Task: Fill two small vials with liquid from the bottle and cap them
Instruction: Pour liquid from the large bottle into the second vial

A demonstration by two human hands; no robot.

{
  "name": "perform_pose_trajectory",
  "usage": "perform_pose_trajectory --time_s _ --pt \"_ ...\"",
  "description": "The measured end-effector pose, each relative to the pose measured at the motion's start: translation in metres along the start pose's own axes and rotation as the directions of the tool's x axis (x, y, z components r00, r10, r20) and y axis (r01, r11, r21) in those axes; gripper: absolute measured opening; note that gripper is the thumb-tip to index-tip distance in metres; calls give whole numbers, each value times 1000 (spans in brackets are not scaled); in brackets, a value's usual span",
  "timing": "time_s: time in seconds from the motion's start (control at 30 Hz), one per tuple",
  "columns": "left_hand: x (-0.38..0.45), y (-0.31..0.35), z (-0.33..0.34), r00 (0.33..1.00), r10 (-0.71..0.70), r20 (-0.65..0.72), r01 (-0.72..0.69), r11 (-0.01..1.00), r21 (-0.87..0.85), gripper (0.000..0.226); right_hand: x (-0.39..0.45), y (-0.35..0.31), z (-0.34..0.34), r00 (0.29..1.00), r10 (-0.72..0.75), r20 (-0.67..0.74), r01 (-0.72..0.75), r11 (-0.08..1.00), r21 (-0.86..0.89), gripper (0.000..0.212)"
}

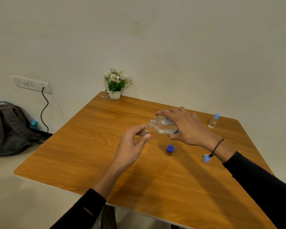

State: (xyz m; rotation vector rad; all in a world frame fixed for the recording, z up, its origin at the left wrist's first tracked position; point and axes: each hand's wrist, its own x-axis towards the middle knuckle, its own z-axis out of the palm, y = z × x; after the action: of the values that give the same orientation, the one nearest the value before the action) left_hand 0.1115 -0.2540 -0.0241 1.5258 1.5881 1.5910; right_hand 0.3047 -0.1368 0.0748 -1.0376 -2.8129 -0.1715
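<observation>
I am holding the open vial [146, 130] in my left hand [132, 145], fingers pinching its body above the table [92, 156]. My right hand [186, 128] is gripping the bottle [163, 123], tipping it nearly flat so its mouth is touching the vial's rim. The bottle label is showing dark print, too blurred to read. A dark blue cap [170, 148] is lying just below the bottle; a pale blue cap [206, 158] is sitting by my right wrist. The capped vial [213, 120] is standing at the far right
</observation>
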Motion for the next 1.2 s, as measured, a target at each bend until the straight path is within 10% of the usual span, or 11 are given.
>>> perform_pose_trajectory --time_s 1.2 --pt "2 -3 -1 999 32 1 -32 999 -6 38 0 -1 -7 1000 -5 8 5 999 -33 91"
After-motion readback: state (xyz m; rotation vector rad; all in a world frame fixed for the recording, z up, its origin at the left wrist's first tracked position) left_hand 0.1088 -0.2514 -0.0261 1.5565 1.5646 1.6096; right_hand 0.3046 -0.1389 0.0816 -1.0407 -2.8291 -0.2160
